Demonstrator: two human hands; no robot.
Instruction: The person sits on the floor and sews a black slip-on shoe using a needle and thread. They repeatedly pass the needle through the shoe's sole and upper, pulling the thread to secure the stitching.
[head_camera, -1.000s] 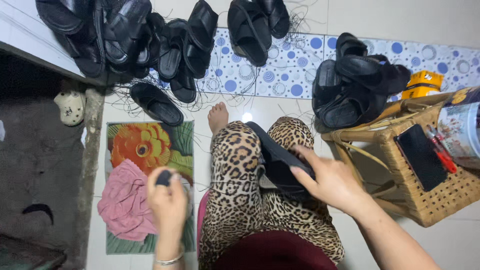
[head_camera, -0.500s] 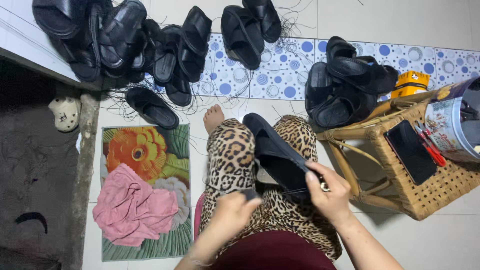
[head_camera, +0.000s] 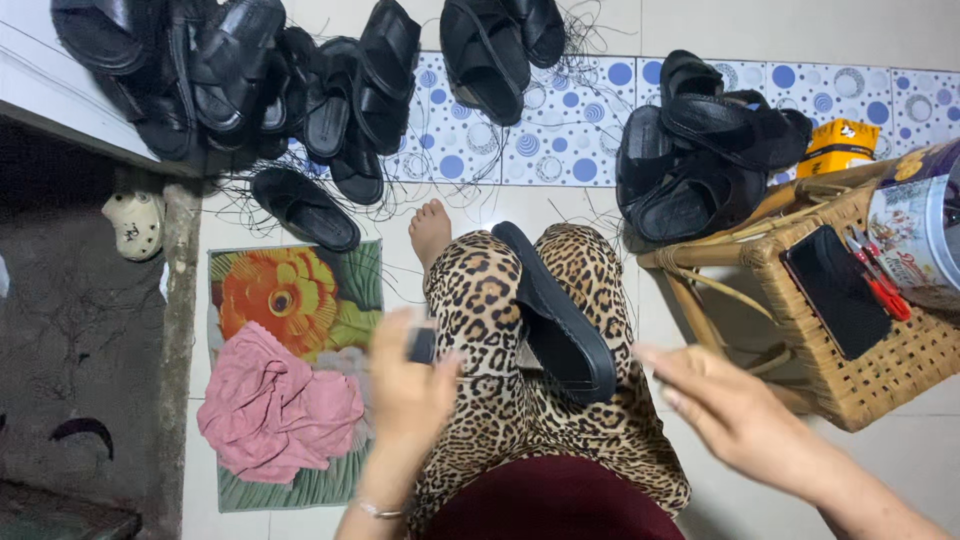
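A seated person in leopard-print trousers worked with a black sandal (head_camera: 555, 320) that lay across the lap, sole edge up, slanting from near the left knee toward the right thigh. The left hand (head_camera: 410, 385), blurred, was closed around a small dark object (head_camera: 422, 345) just beside the sandal's left edge; what the object was could not be told. The right hand (head_camera: 740, 415) hovered open and empty near the sandal's lower end, fingers spread, not touching it.

One bare foot (head_camera: 432, 232) rested on the tiled floor (head_camera: 560, 140), which carried a band of blue-dotted tiles. Beyond the foot, a heap of black sandals (head_camera: 250, 90) lay tangled with loose dark threads, with another pair (head_camera: 500, 45) above the knees and a further pile (head_camera: 700, 150) stacked to the right. At the person's left, a pink cloth (head_camera: 275, 410) lay crumpled on a flower-patterned mat (head_camera: 290, 295). At the right stood a woven rattan stool (head_camera: 860, 370), its surface holding a dark phone (head_camera: 835, 290), red-handled scissors (head_camera: 880, 285) just beside the phone, and a printed tin (head_camera: 925, 230). A yellow box (head_camera: 838, 147) sat on the floor behind the stool, and a pale clog (head_camera: 135, 222) lay on the dark ground at far left.
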